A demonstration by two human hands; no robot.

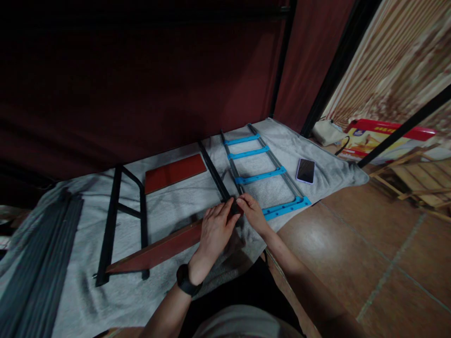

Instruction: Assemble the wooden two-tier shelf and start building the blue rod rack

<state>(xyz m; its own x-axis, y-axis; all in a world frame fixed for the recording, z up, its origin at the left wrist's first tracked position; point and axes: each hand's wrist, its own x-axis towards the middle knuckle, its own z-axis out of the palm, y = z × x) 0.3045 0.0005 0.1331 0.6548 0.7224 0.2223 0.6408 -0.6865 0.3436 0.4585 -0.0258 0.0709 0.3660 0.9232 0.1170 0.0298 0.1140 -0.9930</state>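
My left hand [215, 229], with a black watch on its wrist, grips the near end of a black metal frame [212, 171], fingers over the top. Under that hand runs a long reddish-brown board [158, 251], standing on edge. It reaches left to a second black metal frame [112, 225] with a crossbar. My right hand [252, 212] is closed at the same tube end, thumb and fingertips pinched together. Whatever sits between those fingertips is too small to make out. Another reddish-brown board [175, 172] lies flat between the two frames.
Grey cloth [84, 300] covers the work surface. To the right lies a grey rack with blue crossbars [260, 177], beside a phone [305, 171]. Several dark tubes [45, 267] lie at the left. A wooden folding stool [419, 180] and a colourful box [384, 141] are on the right.
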